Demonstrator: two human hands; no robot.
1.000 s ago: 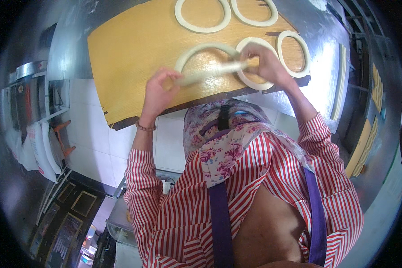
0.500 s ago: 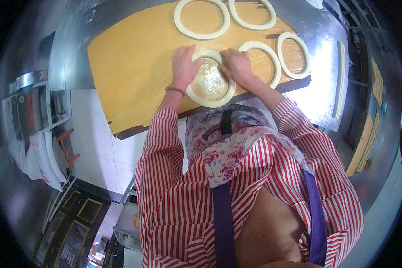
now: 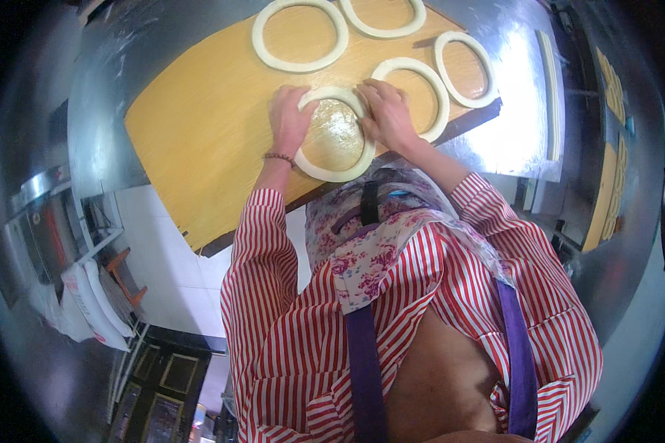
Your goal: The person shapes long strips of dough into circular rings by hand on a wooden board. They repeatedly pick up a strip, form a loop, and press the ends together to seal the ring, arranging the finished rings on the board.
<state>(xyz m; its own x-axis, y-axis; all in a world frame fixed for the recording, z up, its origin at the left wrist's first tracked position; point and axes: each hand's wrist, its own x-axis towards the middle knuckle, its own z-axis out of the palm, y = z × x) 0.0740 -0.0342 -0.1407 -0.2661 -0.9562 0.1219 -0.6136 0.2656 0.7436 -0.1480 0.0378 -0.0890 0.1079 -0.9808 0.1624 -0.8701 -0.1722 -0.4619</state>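
A pale ring of dough (image 3: 331, 176) lies at the near edge of a yellow wooden board (image 3: 192, 125). My left hand (image 3: 290, 122) holds the ring's left side, fingers curled over it and the thumb toward the inside. On the opposite side, my right hand (image 3: 386, 114) grips the upper right of the ring, its fingers bent around the strand. The board inside the ring looks shiny. Close by my right hand lies another dough ring (image 3: 442, 103), with a further dough ring (image 3: 474, 102) to its right.
Farther back on the board are a large dough ring (image 3: 301, 67) and a partly cut-off dough ring (image 3: 386, 32). The board rests on a metal table (image 3: 118, 81). White bags (image 3: 92, 303) hang at the left; another board with dough pieces (image 3: 602, 199) stands at the right.
The whole view has shifted and turned slightly, so the board sits tilted differently. Both hands stay on the same dough ring, with little visible change in their hold.
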